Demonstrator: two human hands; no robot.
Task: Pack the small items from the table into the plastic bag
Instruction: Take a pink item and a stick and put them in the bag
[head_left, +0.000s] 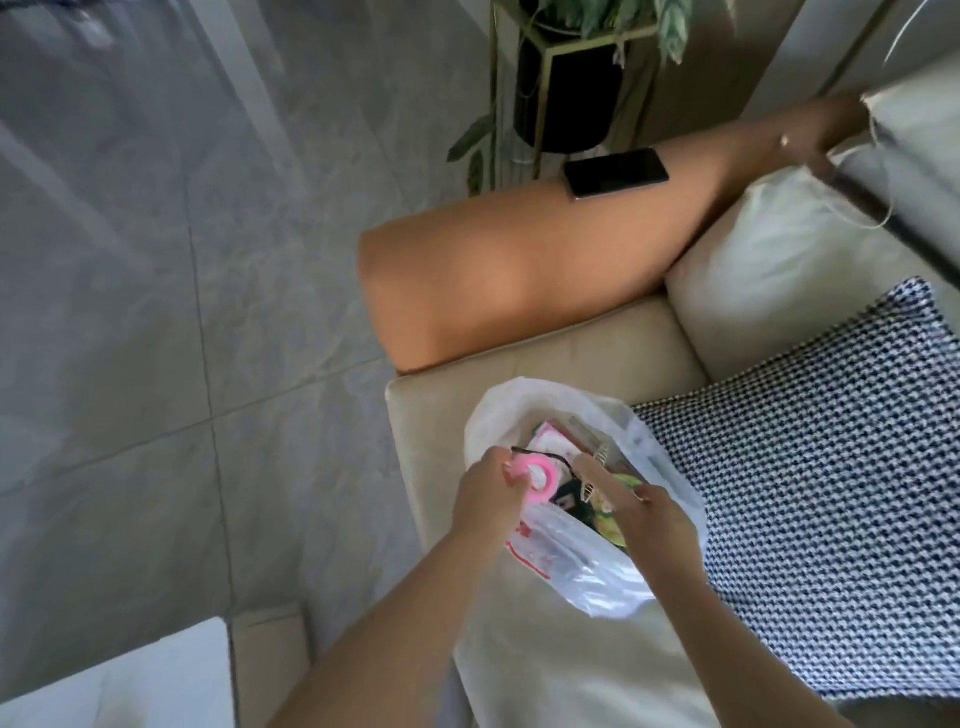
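While my left hand pinches the pink ring right over the bag mouth, my right hand reaches inside with straight fingers.

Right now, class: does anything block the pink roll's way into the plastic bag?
Nothing visible does. The left hand pinches the pink roll right over the plastic bag, whose mouth lies open, while the right hand reaches in alongside.

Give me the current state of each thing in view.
White plastic bag: open, on the sofa seat, holding packets.
Pink tape roll: gripped over the bag mouth.
Left hand: grips roll.
Right hand: fingers extended at bag's opening.
Black phone: screen dark, lying on orange armrest.
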